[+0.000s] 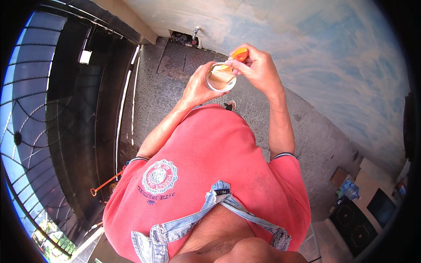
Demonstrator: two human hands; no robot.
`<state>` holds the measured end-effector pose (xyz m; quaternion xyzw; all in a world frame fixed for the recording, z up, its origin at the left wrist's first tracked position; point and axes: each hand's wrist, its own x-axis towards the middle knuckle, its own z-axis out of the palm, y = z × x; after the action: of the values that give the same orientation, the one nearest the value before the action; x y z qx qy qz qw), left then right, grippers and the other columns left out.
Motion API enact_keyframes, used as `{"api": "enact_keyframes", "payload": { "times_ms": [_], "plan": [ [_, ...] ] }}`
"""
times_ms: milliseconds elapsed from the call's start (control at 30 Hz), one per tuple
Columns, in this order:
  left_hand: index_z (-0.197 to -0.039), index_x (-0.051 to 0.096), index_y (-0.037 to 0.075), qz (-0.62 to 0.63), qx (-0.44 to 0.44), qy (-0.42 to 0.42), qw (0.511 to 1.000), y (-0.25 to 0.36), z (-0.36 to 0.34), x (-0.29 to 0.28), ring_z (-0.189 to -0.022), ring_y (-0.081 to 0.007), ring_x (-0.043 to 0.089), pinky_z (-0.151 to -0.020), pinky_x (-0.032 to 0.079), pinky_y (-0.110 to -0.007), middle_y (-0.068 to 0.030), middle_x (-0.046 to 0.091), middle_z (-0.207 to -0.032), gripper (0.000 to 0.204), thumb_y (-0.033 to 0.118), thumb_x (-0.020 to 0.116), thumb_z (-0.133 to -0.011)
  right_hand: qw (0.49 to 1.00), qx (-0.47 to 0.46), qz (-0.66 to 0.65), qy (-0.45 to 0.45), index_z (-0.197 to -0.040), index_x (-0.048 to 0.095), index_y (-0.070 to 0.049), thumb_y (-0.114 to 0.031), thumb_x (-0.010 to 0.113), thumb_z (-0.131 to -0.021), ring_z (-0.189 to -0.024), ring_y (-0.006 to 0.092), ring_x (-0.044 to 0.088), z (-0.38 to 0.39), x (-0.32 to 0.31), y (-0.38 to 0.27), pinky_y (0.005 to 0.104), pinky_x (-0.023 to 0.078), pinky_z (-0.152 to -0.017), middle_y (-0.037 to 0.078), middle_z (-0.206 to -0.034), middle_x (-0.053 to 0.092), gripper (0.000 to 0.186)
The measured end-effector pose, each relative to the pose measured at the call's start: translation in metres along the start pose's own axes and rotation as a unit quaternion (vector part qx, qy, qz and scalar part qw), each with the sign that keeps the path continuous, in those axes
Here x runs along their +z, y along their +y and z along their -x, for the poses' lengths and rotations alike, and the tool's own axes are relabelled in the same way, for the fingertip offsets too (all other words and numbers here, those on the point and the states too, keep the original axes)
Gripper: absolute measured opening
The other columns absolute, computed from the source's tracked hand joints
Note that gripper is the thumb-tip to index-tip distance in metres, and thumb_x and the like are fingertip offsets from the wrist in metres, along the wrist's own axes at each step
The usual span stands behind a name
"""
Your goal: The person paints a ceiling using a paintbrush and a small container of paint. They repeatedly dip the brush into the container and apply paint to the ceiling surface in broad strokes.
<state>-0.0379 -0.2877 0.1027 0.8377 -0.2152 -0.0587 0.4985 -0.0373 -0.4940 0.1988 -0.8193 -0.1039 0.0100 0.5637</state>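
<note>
My left hand is wrapped around a round, white-rimmed tub and tips its mouth up towards me. Inside, beige or tan material shows; whether it is a paste or a liquid I cannot tell. The fingers of my right hand are closed on an orange-handled tool above the tub's right edge. Its orange-yellow lower part reaches over the rim, and the working end is too small to make out. Both hands are held out in front of my red shirt.
A pale blue and white painted wall rises ahead and to the right, with a metal tap in a low recess. Rough grey paving lies below. Left stands a dark metal gate; at lower right are a black speaker and a blue water bottle.
</note>
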Motion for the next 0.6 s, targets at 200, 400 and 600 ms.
{"api": "enact_keyframes", "payload": {
  "times_ms": [200, 400, 600],
  "plan": [
    [-0.140, 0.050, 0.001, -0.003, -0.019, 0.011, 1.000, -0.005, -0.001, 0.006, -0.125, -0.0349, 0.060, -0.105, 0.050, -0.044, -0.0199, 0.062, -0.132, 0.097, 0.032, 0.097, -0.060, 0.997, 0.009, -0.066, 0.047, -0.101, 0.065, -0.001, -0.005, 0.074, -0.094, -0.070, 0.0074, 0.066, 0.008, -0.012, 0.003, 0.0223, 0.054, -0.062, 0.004, -0.087, 0.070, 0.012],
    [-0.140, 0.050, 0.002, 0.022, -0.009, 0.016, 1.000, -0.005, -0.004, 0.011, -0.125, -0.0346, 0.061, -0.104, 0.051, -0.045, -0.0204, 0.062, -0.133, 0.098, 0.032, 0.098, -0.060, 0.983, 0.019, -0.129, 0.126, -0.107, 0.064, -0.001, -0.006, 0.073, -0.095, -0.069, 0.0097, 0.067, 0.022, -0.021, 0.021, 0.0222, 0.052, -0.058, 0.005, -0.090, 0.070, 0.016],
    [-0.139, 0.052, 0.003, 0.033, -0.016, 0.018, 0.999, -0.012, -0.010, 0.018, -0.123, -0.0321, 0.063, -0.103, 0.052, -0.043, -0.0177, 0.064, -0.131, 0.094, 0.028, 0.098, -0.060, 0.966, 0.007, -0.170, 0.193, -0.109, 0.062, 0.000, -0.007, 0.071, -0.097, -0.067, 0.0115, 0.067, 0.032, -0.031, 0.038, 0.0228, 0.052, -0.058, 0.008, -0.091, 0.070, 0.017]
  ]
}}
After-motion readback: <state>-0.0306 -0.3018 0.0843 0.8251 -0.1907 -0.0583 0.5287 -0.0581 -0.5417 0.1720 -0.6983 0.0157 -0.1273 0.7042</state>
